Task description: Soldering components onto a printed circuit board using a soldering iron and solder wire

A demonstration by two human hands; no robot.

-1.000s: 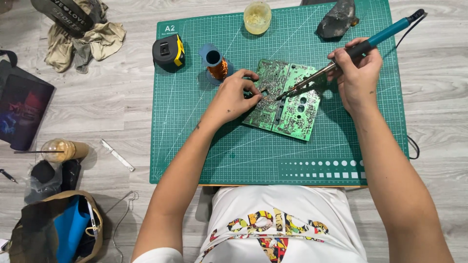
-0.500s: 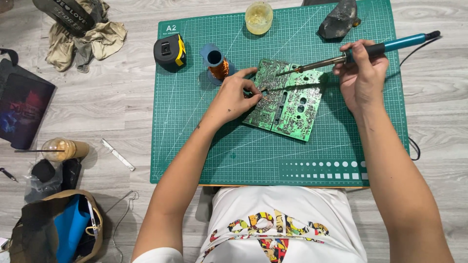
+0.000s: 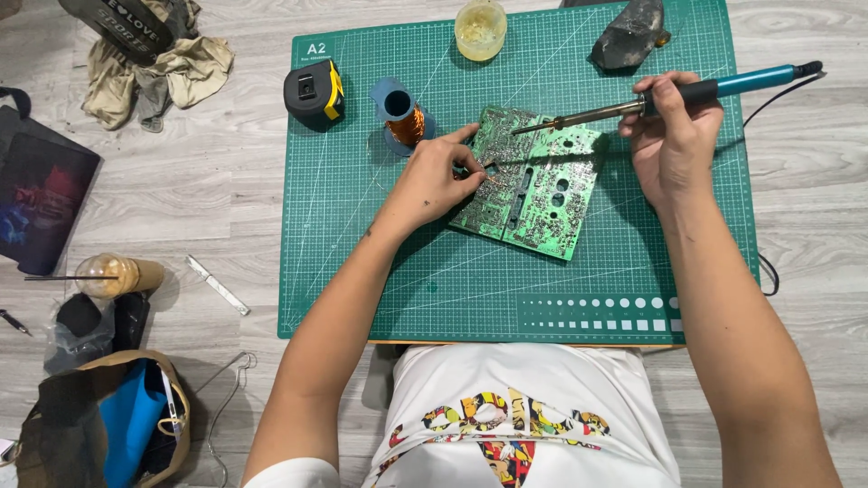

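A green cutting mat lies on the grey wood-pattern floor. The green circuit board rests flat on the mat, near its centre and slightly toward the far edge. The left hand rests on the board's left edge, fingers curled, with thumb and forefinger pinched on what looks like a thin wire; the wire is too fine to identify with certainty. The right hand is closed around the dark grip of a soldering iron with a teal handle; the iron lies almost level, its tip over the board's far edge. Along the mat's far edge stand a spool of copper wire, a black-and-yellow tape measure, a small yellowish jar and a dark lump.
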